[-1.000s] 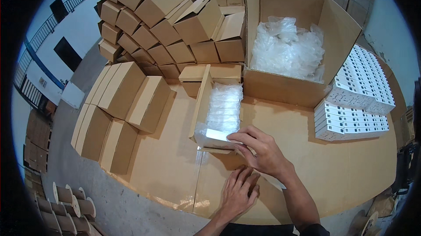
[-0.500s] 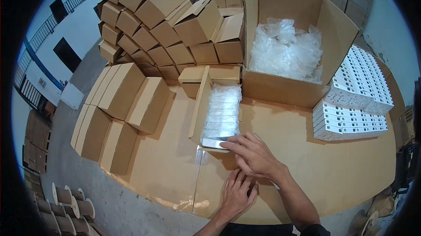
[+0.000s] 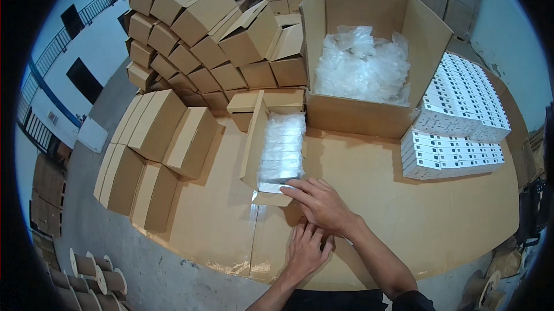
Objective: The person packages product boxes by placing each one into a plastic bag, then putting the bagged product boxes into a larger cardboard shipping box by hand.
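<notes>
An open brown carton stands mid-table, holding a row of small boxes in clear plastic wrap. At the near end of the row lies a white box. My right hand reaches over the carton's near end, its index fingertip resting on that white box and its fingers stretched out. Below it, my left hand lies on the cardboard-covered table with fingers spread and slightly bent, holding nothing. A small white edge shows under my right wrist; what it belongs to is hidden.
Behind stands a large open carton full of loose clear plastic bags. Stacked white boxes occupy the right side. Closed brown cartons stand at left, with a tall carton pile behind. Cable spools sit on the floor.
The whole view has shifted slightly, so most things appear a little farther left. Both hands keep nearly the same pose, the right index finger still at the white box.
</notes>
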{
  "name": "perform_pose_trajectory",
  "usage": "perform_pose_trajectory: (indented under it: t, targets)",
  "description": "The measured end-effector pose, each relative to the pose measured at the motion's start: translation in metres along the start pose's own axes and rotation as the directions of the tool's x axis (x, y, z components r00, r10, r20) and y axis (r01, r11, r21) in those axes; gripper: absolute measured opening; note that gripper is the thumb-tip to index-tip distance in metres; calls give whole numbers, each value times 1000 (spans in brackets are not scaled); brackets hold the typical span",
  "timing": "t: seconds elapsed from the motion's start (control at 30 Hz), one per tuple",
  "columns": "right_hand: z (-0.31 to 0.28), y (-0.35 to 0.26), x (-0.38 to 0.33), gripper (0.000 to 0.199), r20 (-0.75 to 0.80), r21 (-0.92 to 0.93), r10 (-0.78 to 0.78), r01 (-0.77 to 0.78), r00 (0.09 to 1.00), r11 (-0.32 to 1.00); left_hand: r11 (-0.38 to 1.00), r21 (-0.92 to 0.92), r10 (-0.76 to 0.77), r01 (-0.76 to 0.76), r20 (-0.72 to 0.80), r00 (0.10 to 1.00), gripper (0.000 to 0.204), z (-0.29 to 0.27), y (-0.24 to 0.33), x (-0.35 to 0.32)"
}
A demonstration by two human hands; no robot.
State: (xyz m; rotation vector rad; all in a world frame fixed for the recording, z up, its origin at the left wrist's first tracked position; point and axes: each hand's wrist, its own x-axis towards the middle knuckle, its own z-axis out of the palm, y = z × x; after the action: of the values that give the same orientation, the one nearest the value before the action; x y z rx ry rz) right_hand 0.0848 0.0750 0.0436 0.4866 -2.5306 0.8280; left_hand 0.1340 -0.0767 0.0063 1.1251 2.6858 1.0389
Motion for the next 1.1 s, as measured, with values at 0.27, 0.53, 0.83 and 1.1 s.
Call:
perform_pose_trajectory:
  t: [0.27,0.53,0.83,1.1]
  targets:
    - [-55,-4,-18,44,-115,50,84,-79,990,996,992,-3,125,-125,16,992,58,18,-8,38]
    - [-103,24,-67,45,-248,-69,191,-214,950,974,966,16,257,-257,-87,963,46,39,2,102]
    - [-149,53,-125,51,-460,-259,260,-408,849,875,976,12,217,-217,-87,972,37,50,10,150]
    - [-162,68,-158,58,-601,-458,352,-671,717,583,974,30,224,-223,-36,974,37,46,15,151]
